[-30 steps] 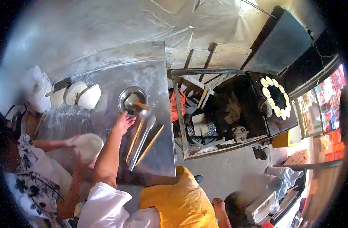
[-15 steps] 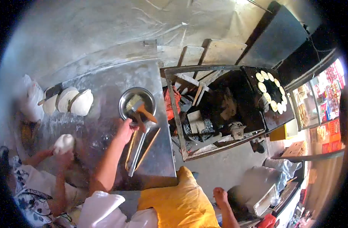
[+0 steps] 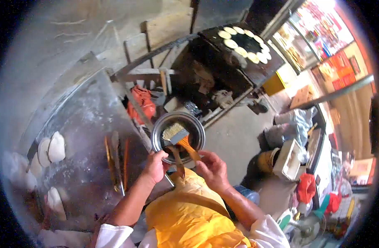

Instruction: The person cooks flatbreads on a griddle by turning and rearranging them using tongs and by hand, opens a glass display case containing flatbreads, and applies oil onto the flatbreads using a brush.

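A steel bowl (image 3: 156,136) is held in front of my yellow apron, with a wide brush (image 3: 179,135) in it, bristles in the bowl. My left hand (image 3: 157,166) is closed on the bowl's near left rim. My right hand (image 3: 213,170) is at the near right rim, fingers closed about the end of the brush's orange handle; whether they also touch the rim I cannot tell. Another utensil's brown handle (image 3: 179,163) sticks out over the near rim between my hands; its far end is hidden in the bowl.
Flat dough rounds (image 3: 57,146) lie on the metal worktable (image 3: 90,120) at left, beside long thin tools (image 3: 116,161). More dough (image 3: 56,202) is near a blurred co-worker. Beyond a metal frame, several flatbreads (image 3: 241,51) ring a dark griddle (image 3: 268,68). Boxes (image 3: 289,159) stand right.
My left hand has lifted the bowl off the worktable and brought it right, before my body. My right hand has come in from the right to the brush handle. The view has turned right.
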Tool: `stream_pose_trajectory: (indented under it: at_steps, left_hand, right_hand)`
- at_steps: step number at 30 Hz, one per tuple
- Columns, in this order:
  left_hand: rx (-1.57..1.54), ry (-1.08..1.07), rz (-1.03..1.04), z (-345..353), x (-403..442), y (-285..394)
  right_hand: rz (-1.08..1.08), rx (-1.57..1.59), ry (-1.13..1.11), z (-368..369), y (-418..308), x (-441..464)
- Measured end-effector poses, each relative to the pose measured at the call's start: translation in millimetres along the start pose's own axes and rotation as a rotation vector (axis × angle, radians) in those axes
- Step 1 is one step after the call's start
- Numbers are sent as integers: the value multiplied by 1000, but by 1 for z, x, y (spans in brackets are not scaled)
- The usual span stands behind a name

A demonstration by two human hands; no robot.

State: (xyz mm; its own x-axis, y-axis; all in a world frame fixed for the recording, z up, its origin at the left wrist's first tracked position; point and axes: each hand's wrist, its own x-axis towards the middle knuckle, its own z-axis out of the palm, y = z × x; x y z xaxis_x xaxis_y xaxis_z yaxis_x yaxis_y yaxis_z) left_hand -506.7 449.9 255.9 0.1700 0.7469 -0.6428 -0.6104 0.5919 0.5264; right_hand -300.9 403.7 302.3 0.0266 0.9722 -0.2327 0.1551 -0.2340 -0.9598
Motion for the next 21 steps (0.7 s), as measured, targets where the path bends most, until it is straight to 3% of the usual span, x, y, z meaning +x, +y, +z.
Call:
stream_pose_trajectory:
  at_steps: [2, 5, 9, 11, 13, 15, 16, 19, 21]
  left_hand:
    - [27, -52, -69, 12, 8, -22]
    - [106, -64, -185, 29, 27, -60]
    - [129, 24, -257, 68, 39, -103]
    - [25, -182, -253, 97, 41, -113]
    - [24, -131, -240, 127, 42, -126]
    - [217, 25, -189, 158, 50, -144]
    - [156, -49, -213, 142, 77, -173]
    - [36, -65, -239, 198, 88, -200]
    - [11, -159, -256, 223, 100, -223]
  right_hand:
    - [16, 248, 174, -21, 3, -5]
    - [-29, 168, 348, -58, -7, 11]
    - [31, 89, 186, -111, -5, 29]
    - [-77, 163, 276, -142, -7, 25]
    - [-163, -31, 350, -187, -2, 19]
    - [-361, -501, 380, -236, -2, 12]
    - [-361, -501, 382, -254, 2, 10]
    - [-188, -428, 366, -296, 19, -1]
    - [-186, -438, 334, -318, 27, -4]
